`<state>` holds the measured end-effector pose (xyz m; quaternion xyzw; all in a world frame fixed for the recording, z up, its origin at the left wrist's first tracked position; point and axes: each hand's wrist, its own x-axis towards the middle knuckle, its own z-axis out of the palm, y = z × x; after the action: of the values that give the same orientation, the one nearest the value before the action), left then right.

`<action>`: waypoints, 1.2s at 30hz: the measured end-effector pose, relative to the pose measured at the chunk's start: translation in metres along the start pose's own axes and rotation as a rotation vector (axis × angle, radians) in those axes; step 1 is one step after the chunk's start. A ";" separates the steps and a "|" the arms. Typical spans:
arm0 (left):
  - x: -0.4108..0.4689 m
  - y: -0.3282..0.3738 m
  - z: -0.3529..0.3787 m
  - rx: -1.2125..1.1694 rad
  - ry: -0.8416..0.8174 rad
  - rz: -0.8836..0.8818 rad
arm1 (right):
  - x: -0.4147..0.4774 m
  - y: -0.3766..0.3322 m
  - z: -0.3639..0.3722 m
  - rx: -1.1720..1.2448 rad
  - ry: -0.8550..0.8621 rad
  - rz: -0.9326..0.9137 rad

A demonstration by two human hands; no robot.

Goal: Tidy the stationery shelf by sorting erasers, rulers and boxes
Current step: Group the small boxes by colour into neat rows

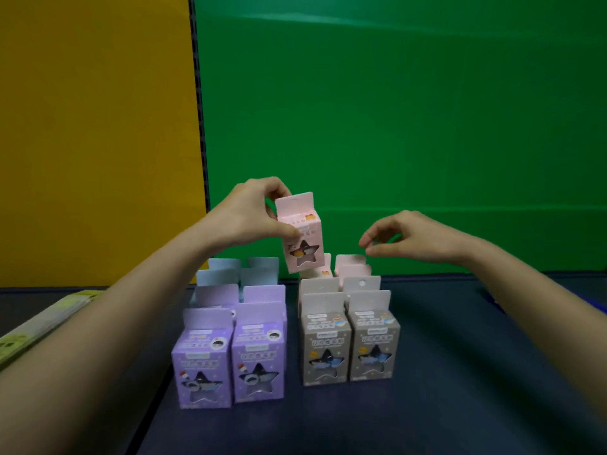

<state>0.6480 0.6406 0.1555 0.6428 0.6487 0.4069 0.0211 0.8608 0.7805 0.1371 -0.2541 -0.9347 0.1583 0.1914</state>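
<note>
My left hand (249,215) grips a pink box (300,233) with a star window, held tilted above the back of the right rows. My right hand (407,238) hovers just right of it, fingers curled and apart, holding nothing, above the pink boxes (351,262) standing at the back. Small boxes stand upright in rows on the dark shelf (460,372): purple boxes (230,359) front left, pale blue boxes (243,269) behind them, grey boxes (349,346) front right.
A pale green flat packet, perhaps rulers (42,323), lies at the left edge beside my left forearm. A yellow panel (98,126) and a green backdrop (394,110) close off the back. A blue object (594,302) peeks in at the far right.
</note>
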 end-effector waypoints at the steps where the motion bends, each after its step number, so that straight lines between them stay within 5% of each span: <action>1: 0.001 0.000 0.002 0.019 -0.016 -0.013 | 0.000 0.002 0.001 -0.005 -0.013 -0.011; 23: 0.010 -0.008 0.039 0.257 -0.522 -0.034 | 0.013 0.004 0.011 0.042 0.052 -0.071; 36: 0.028 -0.012 0.039 0.394 -0.336 0.126 | 0.022 0.012 0.016 -0.178 -0.024 0.055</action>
<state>0.6544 0.6857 0.1363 0.7322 0.6616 0.1606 -0.0224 0.8409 0.7990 0.1245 -0.2939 -0.9400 0.0827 0.1522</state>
